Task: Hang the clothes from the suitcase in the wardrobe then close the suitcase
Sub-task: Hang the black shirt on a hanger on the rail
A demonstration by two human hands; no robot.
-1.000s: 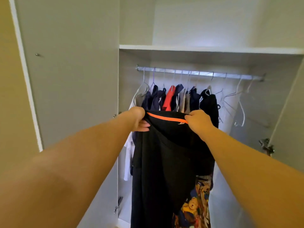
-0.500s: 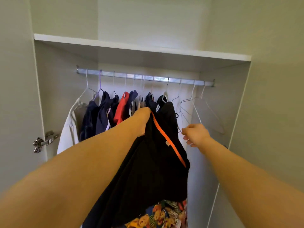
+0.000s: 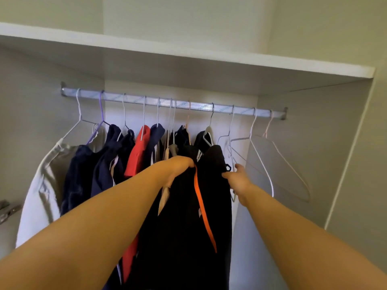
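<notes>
Under the wardrobe rail point(image 3: 199, 106), hung clothes point(image 3: 100, 164) crowd the left side.
Left hand point(image 3: 180, 166) grips the black garment point(image 3: 184, 216); right hand point(image 3: 238, 182), fingers loose, sits beside bare wire hangers point(image 3: 261, 164).

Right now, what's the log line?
left hand: holds black garment | right hand: at empty hanger, grip unclear | black garment: not hung

text: none legible | wardrobe rail point(image 3: 188, 106): faint repeated print, too blurred to read
</notes>
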